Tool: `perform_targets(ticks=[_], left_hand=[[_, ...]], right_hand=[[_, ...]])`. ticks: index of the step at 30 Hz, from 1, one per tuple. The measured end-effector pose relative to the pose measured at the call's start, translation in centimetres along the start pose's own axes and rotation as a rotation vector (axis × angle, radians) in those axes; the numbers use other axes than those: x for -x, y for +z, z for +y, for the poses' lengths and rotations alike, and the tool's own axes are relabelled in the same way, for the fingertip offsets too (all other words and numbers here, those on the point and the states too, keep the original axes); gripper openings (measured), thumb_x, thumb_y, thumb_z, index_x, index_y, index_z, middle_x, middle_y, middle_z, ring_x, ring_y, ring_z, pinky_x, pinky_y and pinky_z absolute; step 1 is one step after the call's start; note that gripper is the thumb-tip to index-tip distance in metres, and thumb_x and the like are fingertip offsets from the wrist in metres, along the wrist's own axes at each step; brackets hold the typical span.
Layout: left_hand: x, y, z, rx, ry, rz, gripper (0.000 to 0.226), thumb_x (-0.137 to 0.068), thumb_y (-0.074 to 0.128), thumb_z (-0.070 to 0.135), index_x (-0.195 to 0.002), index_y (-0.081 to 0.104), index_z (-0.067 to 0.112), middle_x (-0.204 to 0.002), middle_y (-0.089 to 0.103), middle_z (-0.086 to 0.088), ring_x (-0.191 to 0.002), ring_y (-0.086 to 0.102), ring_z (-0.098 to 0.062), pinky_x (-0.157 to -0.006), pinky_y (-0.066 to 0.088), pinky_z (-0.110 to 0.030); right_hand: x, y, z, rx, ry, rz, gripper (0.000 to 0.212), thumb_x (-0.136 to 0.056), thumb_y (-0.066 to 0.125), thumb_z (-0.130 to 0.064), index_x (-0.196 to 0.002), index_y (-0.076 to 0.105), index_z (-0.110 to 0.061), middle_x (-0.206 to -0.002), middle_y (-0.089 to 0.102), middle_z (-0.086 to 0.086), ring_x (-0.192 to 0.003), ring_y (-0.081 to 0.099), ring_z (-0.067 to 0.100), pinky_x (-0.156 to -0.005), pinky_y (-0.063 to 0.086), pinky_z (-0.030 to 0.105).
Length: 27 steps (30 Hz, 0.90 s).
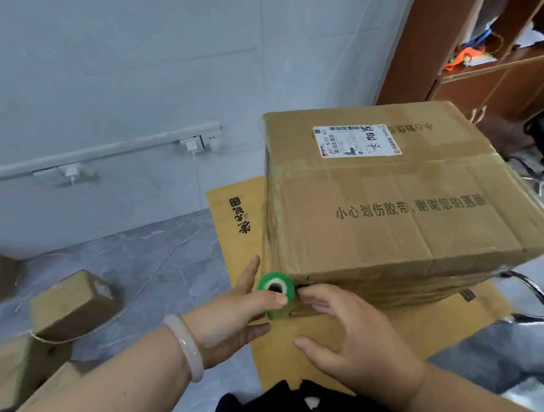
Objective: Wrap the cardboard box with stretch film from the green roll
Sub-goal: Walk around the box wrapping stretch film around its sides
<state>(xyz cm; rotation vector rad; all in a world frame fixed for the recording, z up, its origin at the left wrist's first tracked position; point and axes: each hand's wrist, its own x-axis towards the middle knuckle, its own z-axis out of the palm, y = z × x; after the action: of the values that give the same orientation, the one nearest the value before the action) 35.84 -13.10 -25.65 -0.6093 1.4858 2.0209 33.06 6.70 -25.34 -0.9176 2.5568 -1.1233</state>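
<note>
A large cardboard box (391, 205) with a white shipping label and printed characters on top stands on a flat yellow-brown cardboard sheet (383, 332). Clear film bands show along its left side and lower front. The green roll (278, 296) stands upright at the box's near left corner. My left hand (239, 309) grips the roll, thumb across its top rim. My right hand (345, 332) is just right of the roll, fingers spread and pressed against the box's lower front face near the corner.
A small cardboard box (76, 303) and other brown boxes lie on the grey floor at left. Wall sockets with chargers and a thin cable run behind. A brown shelf unit (477, 50) stands at the back right, chair legs (530, 292) at right.
</note>
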Motion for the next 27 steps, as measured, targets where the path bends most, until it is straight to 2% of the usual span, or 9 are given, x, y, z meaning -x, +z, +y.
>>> perform_targets(ticks=[4,8,11,14,16,20,21,24,27], left_hand=[[0.9,2.2,-0.9,-0.056,0.003,0.006,0.125,-0.052,0.081,0.033,-0.154,0.012,0.051,-0.143,0.054,-0.002,-0.13,0.052,-0.017,-0.116,0.038,-0.044],[0.4,5.5,-1.8,0.053,0.063,0.179,0.122,-0.052,0.08,0.03,-0.153,0.015,0.052,-0.131,0.064,-0.004,-0.127,0.056,-0.022,-0.114,0.04,-0.045],[0.2,7.4,-3.4,0.292,0.132,0.306,0.123,-0.052,0.082,0.022,-0.151,0.016,0.053,-0.133,0.066,-0.013,-0.127,0.059,-0.026,-0.118,0.035,-0.049],[-0.3,8.8,-5.0,0.415,0.171,0.279,0.123,-0.056,0.082,0.018,-0.154,0.016,0.051,-0.146,0.054,-0.016,-0.13,0.057,-0.033,-0.117,0.035,-0.052],[-0.8,9.4,-5.6,0.422,0.183,0.277,0.122,-0.056,0.083,0.021,-0.154,0.017,0.051,-0.146,0.055,-0.013,-0.129,0.057,-0.033,-0.116,0.036,-0.054],[-1.5,11.1,-5.9,0.438,0.213,0.295,0.116,-0.055,0.082,0.025,-0.152,0.023,0.051,-0.128,0.069,-0.005,-0.114,0.062,-0.026,-0.085,0.054,-0.042],[-1.6,11.7,-5.9,0.448,0.225,0.307,0.116,-0.055,0.082,0.025,-0.152,0.024,0.05,-0.124,0.071,-0.004,-0.112,0.063,-0.026,-0.085,0.054,-0.041],[-2.2,13.8,-6.4,0.5,0.252,0.373,0.118,-0.053,0.081,0.022,-0.152,0.023,0.051,-0.134,0.066,-0.007,-0.128,0.058,-0.03,-0.114,0.038,-0.05],[-2.6,16.0,-6.7,0.582,0.301,0.463,0.106,-0.047,0.081,0.02,-0.138,0.039,0.053,-0.131,0.067,-0.008,-0.125,0.059,-0.028,-0.113,0.04,-0.048]], right_hand=[[-1.3,-2.5,1.6,-0.035,-0.106,-0.265,0.056,-0.074,0.06,-0.048,-0.124,0.036,-0.053,-0.115,0.044,-0.044,-0.117,0.047,-0.011,-0.098,0.038,0.009],[-1.9,-4.1,2.3,-0.008,-0.201,-0.476,0.072,-0.078,0.063,-0.044,-0.141,0.028,-0.042,-0.135,0.038,-0.028,-0.127,0.031,-0.013,-0.103,0.02,0.003],[-1.9,-5.1,2.7,-0.059,-0.202,-0.515,0.06,-0.077,0.067,-0.039,-0.128,0.035,-0.044,-0.134,0.038,-0.031,-0.124,0.029,-0.021,-0.104,0.027,0.009],[-1.8,-5.6,3.1,-0.092,-0.168,-0.553,0.047,-0.071,0.064,-0.045,-0.107,0.034,-0.044,-0.143,0.04,-0.023,-0.132,0.035,-0.01,-0.108,0.037,0.025],[-1.8,-6.0,3.3,-0.074,-0.168,-0.579,0.055,-0.07,0.064,-0.046,-0.116,0.032,-0.046,-0.139,0.047,-0.021,-0.13,0.042,-0.005,-0.107,0.039,0.027],[-2.2,-7.9,3.8,0.034,-0.289,-0.652,0.078,-0.077,0.069,-0.04,-0.144,0.03,-0.035,-0.142,0.037,-0.019,-0.132,0.027,-0.011,-0.11,0.021,0.008],[-2.2,-8.5,3.8,0.066,-0.323,-0.683,0.08,-0.078,0.068,-0.041,-0.146,0.027,-0.035,-0.144,0.031,-0.017,-0.134,0.022,-0.012,-0.11,0.016,0.007],[-2.4,-10.2,4.5,0.169,-0.381,-0.792,0.084,-0.081,0.063,-0.048,-0.147,0.012,-0.04,-0.147,0.014,-0.019,-0.139,0.012,-0.007,-0.11,0.009,0.007],[-3.0,-11.3,5.5,0.145,-0.426,-0.88,0.075,-0.081,0.062,-0.048,-0.141,0.017,-0.041,-0.144,0.011,-0.025,-0.137,0.012,-0.009,-0.113,0.014,0.013]])
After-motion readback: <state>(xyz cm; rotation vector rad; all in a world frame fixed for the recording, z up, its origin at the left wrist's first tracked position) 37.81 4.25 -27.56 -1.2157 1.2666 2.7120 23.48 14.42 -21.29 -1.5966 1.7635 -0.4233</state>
